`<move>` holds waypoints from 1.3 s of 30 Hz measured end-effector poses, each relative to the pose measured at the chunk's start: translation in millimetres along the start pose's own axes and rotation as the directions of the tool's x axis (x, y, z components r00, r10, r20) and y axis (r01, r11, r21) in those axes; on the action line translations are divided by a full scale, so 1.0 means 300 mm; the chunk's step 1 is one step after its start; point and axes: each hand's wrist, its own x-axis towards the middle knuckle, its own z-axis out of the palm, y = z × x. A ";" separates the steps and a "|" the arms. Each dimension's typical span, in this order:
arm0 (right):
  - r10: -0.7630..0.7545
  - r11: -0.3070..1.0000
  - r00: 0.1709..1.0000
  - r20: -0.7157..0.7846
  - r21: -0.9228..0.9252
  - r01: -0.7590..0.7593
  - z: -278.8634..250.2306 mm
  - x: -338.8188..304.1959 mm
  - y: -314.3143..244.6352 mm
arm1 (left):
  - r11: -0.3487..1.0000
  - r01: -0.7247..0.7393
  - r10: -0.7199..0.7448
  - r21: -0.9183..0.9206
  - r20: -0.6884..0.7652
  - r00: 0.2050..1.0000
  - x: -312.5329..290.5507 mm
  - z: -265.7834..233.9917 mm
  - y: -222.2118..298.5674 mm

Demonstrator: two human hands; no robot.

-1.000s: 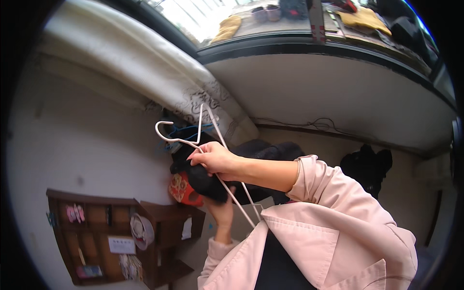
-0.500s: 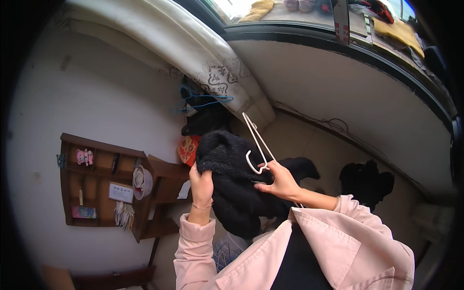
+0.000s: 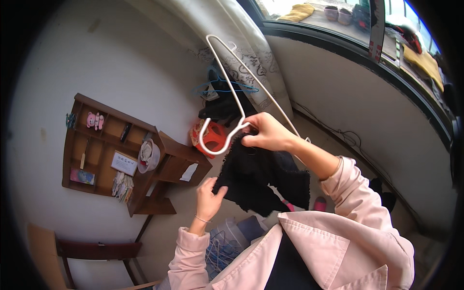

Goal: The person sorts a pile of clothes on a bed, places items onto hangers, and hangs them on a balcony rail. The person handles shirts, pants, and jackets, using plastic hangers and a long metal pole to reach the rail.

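The right hand's (image 3: pixel 270 131) fingers were closed at the neck of a white, slim-framed hanger (image 3: pixel 227 79), a black, fuzzy-edged cloth garment (image 3: pixel 256 169) hanging beneath. The left hand's (image 3: pixel 209 200) fingers met its left edge, their grip unclear. Fitting seemed in hand; the next move probably called for spreading the cloth.

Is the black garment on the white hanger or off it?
Off, as far as shows: the white hanger shows one bare shoulder, and the black garment hangs below the right hand. The other shoulder is mostly hidden.
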 end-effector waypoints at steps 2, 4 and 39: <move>0.044 0.992 0.998 0.034 -0.118 -0.040 -0.008 0.054 0.021 | 0.663 0.225 -0.076 -0.714 0.235 0.969 0.002 0.079 -0.033; 0.078 0.987 0.995 0.061 -0.149 -0.068 -0.021 0.086 0.047 | 0.484 0.305 -0.051 -0.820 0.321 0.946 -0.016 0.075 -0.033; 0.040 0.885 0.956 0.292 -0.454 0.102 -0.015 -0.502 0.005 | 0.571 0.209 -0.166 -0.794 0.138 0.977 0.004 -0.102 0.168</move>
